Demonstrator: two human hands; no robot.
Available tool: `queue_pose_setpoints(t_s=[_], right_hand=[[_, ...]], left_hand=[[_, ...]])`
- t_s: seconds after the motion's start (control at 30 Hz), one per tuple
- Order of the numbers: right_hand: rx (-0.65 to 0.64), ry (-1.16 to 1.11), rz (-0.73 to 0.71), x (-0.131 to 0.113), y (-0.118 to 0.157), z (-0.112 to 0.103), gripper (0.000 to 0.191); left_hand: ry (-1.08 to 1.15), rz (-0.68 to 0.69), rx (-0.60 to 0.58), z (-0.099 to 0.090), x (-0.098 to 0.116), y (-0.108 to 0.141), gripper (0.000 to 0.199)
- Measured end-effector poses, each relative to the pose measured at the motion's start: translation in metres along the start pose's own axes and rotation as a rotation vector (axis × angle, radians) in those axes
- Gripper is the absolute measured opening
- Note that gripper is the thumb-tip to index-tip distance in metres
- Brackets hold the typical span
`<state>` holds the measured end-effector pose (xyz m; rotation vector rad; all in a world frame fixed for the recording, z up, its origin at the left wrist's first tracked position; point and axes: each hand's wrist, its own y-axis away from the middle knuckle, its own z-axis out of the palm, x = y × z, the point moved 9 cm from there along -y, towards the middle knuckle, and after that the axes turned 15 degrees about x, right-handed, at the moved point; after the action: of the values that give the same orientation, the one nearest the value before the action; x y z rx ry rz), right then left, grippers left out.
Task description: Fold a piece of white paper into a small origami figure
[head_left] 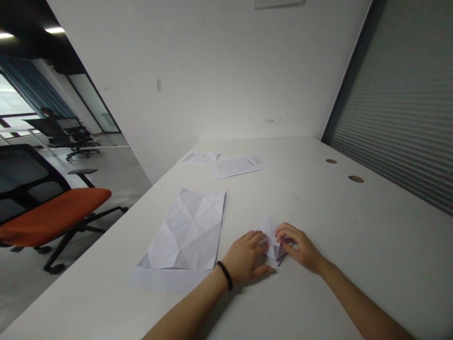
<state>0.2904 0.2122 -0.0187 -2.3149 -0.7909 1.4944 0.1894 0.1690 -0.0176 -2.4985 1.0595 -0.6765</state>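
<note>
Item: small folded white paper (272, 237), lying just right of the creased sheet (186, 231). We are pinching it narrowly between left hand (244, 255) and right hand (297, 248) (fingers close together). Risk: uneven pressure could be skewing its creases.

Creased matt paper (271, 231), smooth white desktop (336, 212)

a creased white paper sheet (186, 231) lies left on the white counter (336, 212), printed pages (237, 166) sit toward its far end, two round brown grommets (356, 179) mark the far right, and an orange-seated office chair (53, 215) stands left on the floor.
</note>
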Motion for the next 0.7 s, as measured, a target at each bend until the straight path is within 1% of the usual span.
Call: queue_pose_setpoints(t_s=[0.1, 0.17, 0.33, 0.47, 0.57, 0.63, 0.67, 0.7], right_hand=[[-0.021, 0.015, -0.026, -0.002, 0.000, 0.003, 0.007], [-0.012, 0.020, -0.030, -0.003, 0.000, 0.004, 0.010], [-0.002, -0.006, -0.026, -0.007, 0.000, 0.001, 0.019], [-0.003, 0.019, -0.074, -0.012, 0.001, 0.000, 0.018], [0.000, 0.098, -0.088, -0.009, 0.001, 0.003, 0.014], [-0.002, 0.182, -0.080, -0.003, 0.002, 0.007, 0.007], [-0.005, 0.225, -0.076, -0.001, 0.002, 0.009, 0.006], [-0.012, 0.265, -0.073, 0.002, 0.003, 0.011, 0.009]], left_hand=[[0.111, 0.109, -0.039, 0.004, 0.014, 0.002, 0.053], [0.104, 0.135, -0.054, 0.007, 0.019, 0.003, 0.056], [-0.012, 0.109, -0.050, 0.010, 0.020, 0.001, 0.050], [-0.061, 0.100, -0.045, 0.012, 0.021, 0.001, 0.054], [-0.071, 0.082, -0.047, 0.010, 0.017, 0.004, 0.056], [-0.051, 0.068, -0.065, 0.009, 0.013, 0.006, 0.055], [-0.032, 0.056, -0.075, 0.009, 0.010, 0.006, 0.051], [-0.008, 0.039, -0.081, 0.008, 0.007, 0.006, 0.044]])
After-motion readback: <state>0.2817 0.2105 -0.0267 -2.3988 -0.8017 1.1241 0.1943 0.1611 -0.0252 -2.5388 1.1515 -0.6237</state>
